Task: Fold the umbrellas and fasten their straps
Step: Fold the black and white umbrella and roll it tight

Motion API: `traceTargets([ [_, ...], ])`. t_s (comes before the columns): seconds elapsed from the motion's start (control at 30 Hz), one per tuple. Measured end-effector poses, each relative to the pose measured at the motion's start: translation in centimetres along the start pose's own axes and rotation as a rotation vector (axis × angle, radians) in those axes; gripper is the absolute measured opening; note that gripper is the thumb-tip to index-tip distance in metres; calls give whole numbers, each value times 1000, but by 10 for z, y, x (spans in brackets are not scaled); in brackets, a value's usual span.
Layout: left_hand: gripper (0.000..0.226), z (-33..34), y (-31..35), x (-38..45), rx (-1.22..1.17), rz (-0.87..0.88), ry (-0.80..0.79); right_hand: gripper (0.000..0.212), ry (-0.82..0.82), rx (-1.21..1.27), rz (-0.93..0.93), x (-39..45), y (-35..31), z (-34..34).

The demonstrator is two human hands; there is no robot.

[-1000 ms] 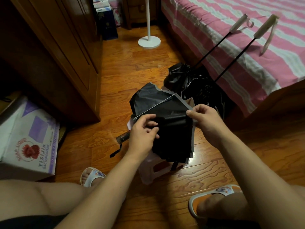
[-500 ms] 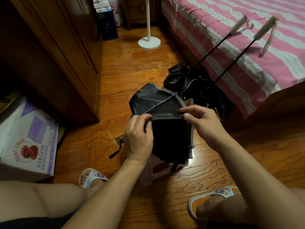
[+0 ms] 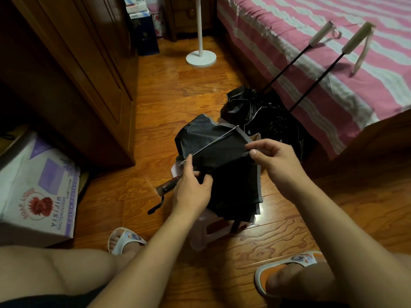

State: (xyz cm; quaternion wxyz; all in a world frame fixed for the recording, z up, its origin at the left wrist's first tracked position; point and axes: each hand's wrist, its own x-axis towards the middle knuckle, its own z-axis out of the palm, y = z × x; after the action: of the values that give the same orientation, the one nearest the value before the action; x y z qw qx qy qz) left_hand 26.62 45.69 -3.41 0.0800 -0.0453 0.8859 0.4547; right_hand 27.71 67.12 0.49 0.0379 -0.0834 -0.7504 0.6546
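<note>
Floor point(image 3: 178, 90): glossy orange-brown wood boards. Left: dark wooden wardrobe point(image 3: 73, 70), cardboard box point(image 3: 37, 187) beside it. Right: bed point(image 3: 322, 52) with pink-and-white striped cover; white stand base point(image 3: 200, 58) beyond.

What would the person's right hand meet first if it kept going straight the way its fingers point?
Probably the black umbrella canopy that the right hand already pinches; beyond that, the left hand, though depth is unclear.

cardboard box point(image 3: 40, 192) | reads "YISIJIN", "SOAP LOTUS" uncertain | smaller print illegible

Wooden floor point(image 3: 169, 96) holds a white stand base point(image 3: 200, 58) far, cardboard box point(image 3: 37, 192) left, black umbrellas point(image 3: 262, 112) right.
</note>
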Motion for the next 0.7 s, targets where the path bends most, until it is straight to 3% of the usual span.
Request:
traceTargets([
  [0.07,73,-4,3,-3,26,77,37,19,18,4,3,1,0,0],
  [0.2,59,-10,10,-14,-241,243,-22,19,28,29,11,3,-1,-1],
  [0.33,45,-14,7,-13,-418,202,33,18,46,34,22,3,1,-3],
  [0.57,34,-9,0,-12,-268,234,121,20,44,-19,-17,4,-2,-6],
  [0.7,29,-2,-6,-8,-46,418,226,19,40,-29,-20,0,-6,-8],
])
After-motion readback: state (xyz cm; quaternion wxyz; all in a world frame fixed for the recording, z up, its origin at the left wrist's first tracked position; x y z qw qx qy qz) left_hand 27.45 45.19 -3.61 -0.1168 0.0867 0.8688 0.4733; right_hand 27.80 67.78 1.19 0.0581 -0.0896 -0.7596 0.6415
